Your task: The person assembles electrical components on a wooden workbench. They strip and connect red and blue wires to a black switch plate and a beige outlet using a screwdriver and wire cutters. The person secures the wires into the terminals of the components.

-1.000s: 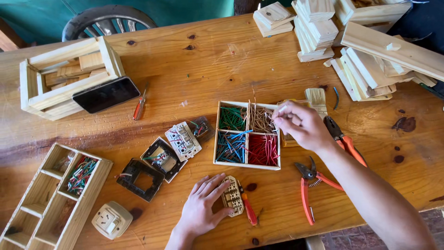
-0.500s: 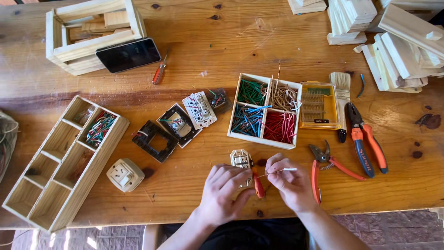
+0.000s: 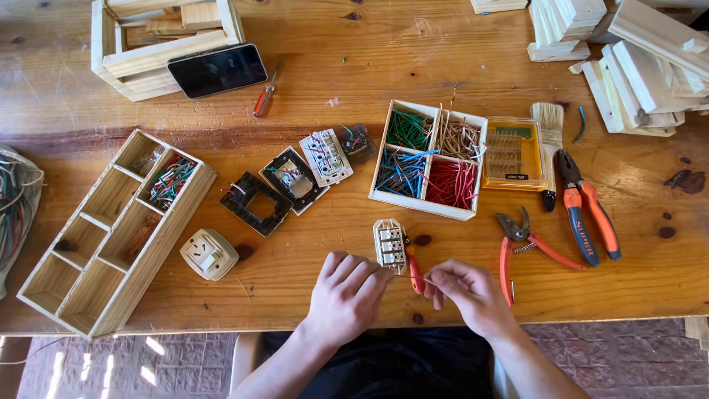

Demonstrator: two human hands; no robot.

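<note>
My left hand (image 3: 347,292) and my right hand (image 3: 461,292) are close together at the table's near edge. Each pinches one end of a thin pale wire (image 3: 413,278) stretched between them. Just beyond my left fingertips lies a white switch module (image 3: 388,244), face up. A small red-handled screwdriver (image 3: 416,272) lies beside it, under the wire. Farther back stands a wooden box (image 3: 425,209) with four compartments of green, tan, blue and red wire pieces.
Red cutters (image 3: 526,247), orange-black pliers (image 3: 587,210), a brush (image 3: 548,137) and a yellow case (image 3: 511,151) lie at the right. On the left are a divided wooden tray (image 3: 111,236), a white socket (image 3: 209,253), a black frame (image 3: 255,203) and switch parts (image 3: 325,157). A phone (image 3: 216,69) leans on a crate.
My right hand came back from the wire box to the near edge with a wire. My left hand slid off the switch module and took the wire's other end.
</note>
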